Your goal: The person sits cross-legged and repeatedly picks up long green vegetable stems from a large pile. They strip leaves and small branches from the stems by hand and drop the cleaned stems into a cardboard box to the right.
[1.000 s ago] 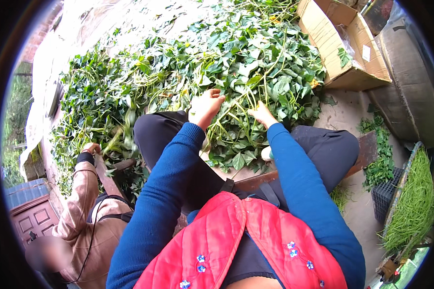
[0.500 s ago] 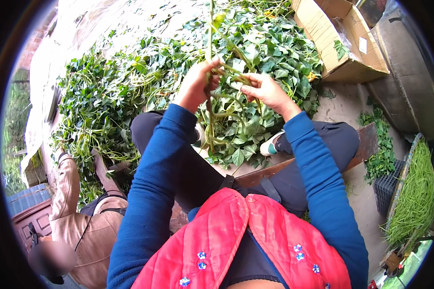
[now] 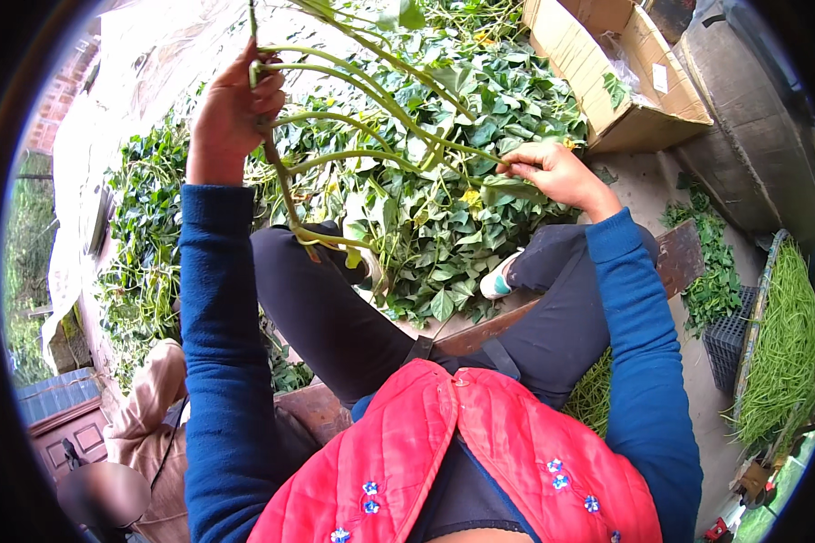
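My left hand [image 3: 234, 116] is raised at the upper left, its fingers wrapped round the thick stem of a leafy vine [image 3: 285, 185]. The vine's lower end hangs down over my left knee. Several long green leaf stalks [image 3: 371, 90] arch from the stem toward the right. At the right, my right hand [image 3: 560, 179] pinches the ends of some of these stalks, thumb against fingers. A green leaf lies just below those fingertips. How many stalks it grips is hard to make out. Beneath both hands spreads a large heap of cut leafy vines [image 3: 516, 109].
An open cardboard box [image 3: 652, 127] stands at the upper right. Below it are loose greens [image 3: 715, 271], a dark plastic crate [image 3: 732, 339] and a flat basket heaped with thin green stalks [image 3: 779, 344]. More stalks [image 3: 593, 394] lie beside my right thigh. Another person [image 3: 145, 434] sits at lower left.
My hands have moved apart. The left went left and up with the vine stem; the right went right, holding stalk ends. The other person's arm has drawn back from the heap.
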`<state>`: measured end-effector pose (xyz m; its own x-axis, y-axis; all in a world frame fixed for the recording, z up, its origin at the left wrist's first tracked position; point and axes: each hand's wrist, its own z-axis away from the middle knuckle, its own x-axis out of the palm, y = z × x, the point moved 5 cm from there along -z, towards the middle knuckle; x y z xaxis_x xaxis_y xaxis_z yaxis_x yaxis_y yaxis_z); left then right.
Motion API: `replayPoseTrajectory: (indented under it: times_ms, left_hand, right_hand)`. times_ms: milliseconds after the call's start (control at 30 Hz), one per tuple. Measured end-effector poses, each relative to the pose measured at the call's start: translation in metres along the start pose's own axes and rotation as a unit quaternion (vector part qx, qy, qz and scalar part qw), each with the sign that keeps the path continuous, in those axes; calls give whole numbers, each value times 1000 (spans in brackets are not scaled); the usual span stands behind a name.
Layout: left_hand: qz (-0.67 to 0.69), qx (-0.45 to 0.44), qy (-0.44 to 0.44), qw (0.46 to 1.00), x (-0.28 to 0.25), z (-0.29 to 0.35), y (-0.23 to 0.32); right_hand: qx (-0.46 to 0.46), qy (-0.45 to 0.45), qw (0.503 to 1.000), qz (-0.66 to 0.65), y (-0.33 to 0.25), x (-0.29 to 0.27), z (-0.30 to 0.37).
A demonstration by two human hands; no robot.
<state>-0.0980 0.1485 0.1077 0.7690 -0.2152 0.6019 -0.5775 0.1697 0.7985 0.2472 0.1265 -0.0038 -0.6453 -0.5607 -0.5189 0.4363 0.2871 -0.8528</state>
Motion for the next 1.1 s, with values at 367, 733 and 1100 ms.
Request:
replayPoseTrajectory:
  times_ms: [367, 733, 1100]
  left_hand:
    - [-8, 38, -45, 998, 10, 9, 32]
    - [-43, 64, 0, 997, 31, -2, 23]
    - [9, 70, 65, 995, 57, -5, 20]
  right_hand:
    - [137, 121, 983, -10, 27, -14, 9]
    - [151, 402, 672, -603, 91, -21, 37]
    - [-30, 194, 980, -38, -46, 37, -8]
